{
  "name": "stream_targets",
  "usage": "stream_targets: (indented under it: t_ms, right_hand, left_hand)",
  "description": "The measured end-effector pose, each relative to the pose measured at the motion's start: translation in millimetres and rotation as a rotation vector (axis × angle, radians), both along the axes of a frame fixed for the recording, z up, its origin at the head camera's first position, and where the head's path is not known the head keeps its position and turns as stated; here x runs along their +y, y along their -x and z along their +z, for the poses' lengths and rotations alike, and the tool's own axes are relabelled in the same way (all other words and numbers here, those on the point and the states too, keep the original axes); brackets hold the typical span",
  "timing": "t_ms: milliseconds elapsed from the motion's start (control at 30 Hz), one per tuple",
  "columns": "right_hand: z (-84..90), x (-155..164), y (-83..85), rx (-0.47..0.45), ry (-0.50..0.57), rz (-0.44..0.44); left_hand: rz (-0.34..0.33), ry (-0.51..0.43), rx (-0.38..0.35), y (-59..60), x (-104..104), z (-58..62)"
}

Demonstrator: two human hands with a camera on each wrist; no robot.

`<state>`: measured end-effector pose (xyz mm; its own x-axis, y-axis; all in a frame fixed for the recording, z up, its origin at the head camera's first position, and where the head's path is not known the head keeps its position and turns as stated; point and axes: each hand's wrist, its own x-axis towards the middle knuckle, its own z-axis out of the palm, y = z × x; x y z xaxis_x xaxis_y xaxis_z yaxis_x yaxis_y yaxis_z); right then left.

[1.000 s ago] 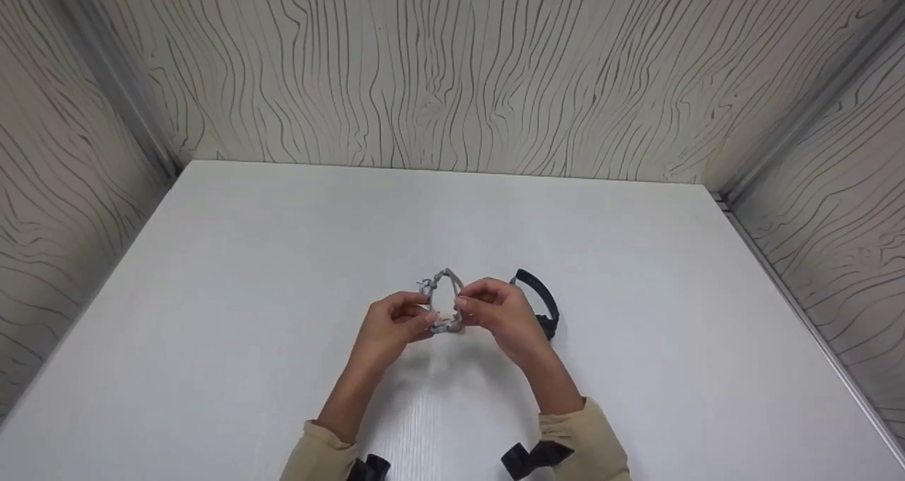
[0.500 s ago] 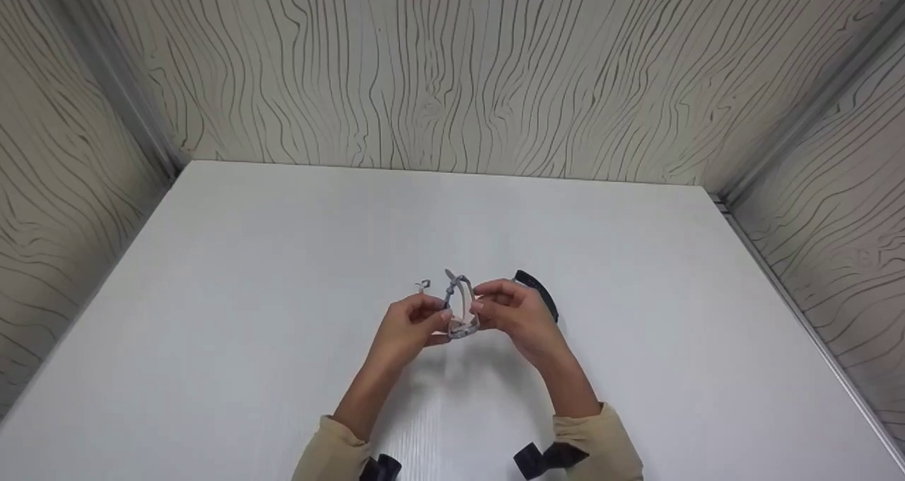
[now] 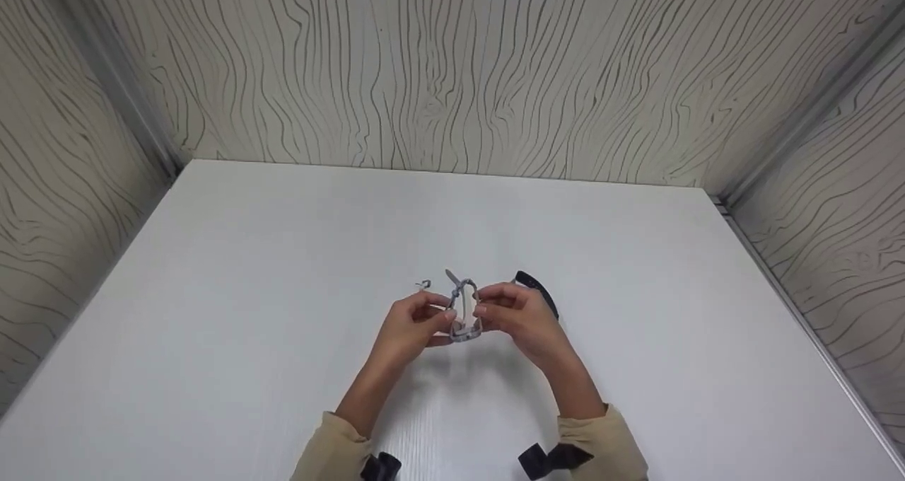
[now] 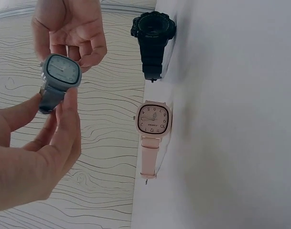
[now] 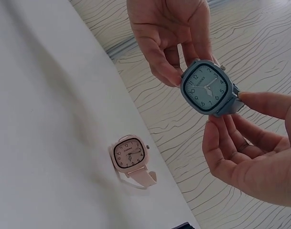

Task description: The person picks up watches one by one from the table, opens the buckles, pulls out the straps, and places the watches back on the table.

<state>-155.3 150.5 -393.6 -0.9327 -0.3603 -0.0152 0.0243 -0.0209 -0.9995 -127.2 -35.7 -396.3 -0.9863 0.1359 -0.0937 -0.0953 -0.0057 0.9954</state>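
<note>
Both hands hold a blue-grey wristwatch [image 3: 464, 335] in the air above the table, its strap closed into a loop with the tip sticking out. My left hand [image 3: 404, 329] pinches the strap on one side with thumb and fingers. Opposite it, my right hand [image 3: 527, 322] pinches the other side. In the right wrist view the square blue dial [image 5: 206, 88] faces the camera. A pink wristwatch [image 4: 153, 119] lies on the table beyond the hands; in the head view only its buckle end [image 3: 424, 284] shows past my left hand.
A black wristwatch [image 4: 154, 36] lies on the white table [image 3: 283, 255], behind my right hand in the head view and partly hidden by it. Wood-patterned panels [image 3: 431, 71] stand along the table's back and sides.
Both hands have shifted right with the blue-grey watch and turned it slightly, which uncovers the pink watch's buckle end. More of the black watch is now hidden. The last half second shows little motion.
</note>
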Motion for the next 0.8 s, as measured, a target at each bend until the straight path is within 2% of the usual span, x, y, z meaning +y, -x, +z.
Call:
stream_targets:
  t_ms: [133, 333, 600, 800]
  right_hand:
    - [-0.1, 1, 0.1, -0.001, -0.005, -0.001]
    - [3.2, 0, 0.6, 0.063, -0.055, -0.018]
    - [12.2, 1, -0.2, 0.123, -0.092, -0.058]
    - [18.5, 3, -1.0, 0.171, -0.103, -0.034]
  left_hand:
    - [0.005, 0.028, 0.015, 0.4, 1, 0.0]
    - [0.017, 0.077, 0.047, 1.4, 3, 2.9]
    - [0.034, 0.160, 0.119, -0.1, 6, 13.4]
    - [0.056, 0.217, 0.174, -0.4, 8, 22.4]
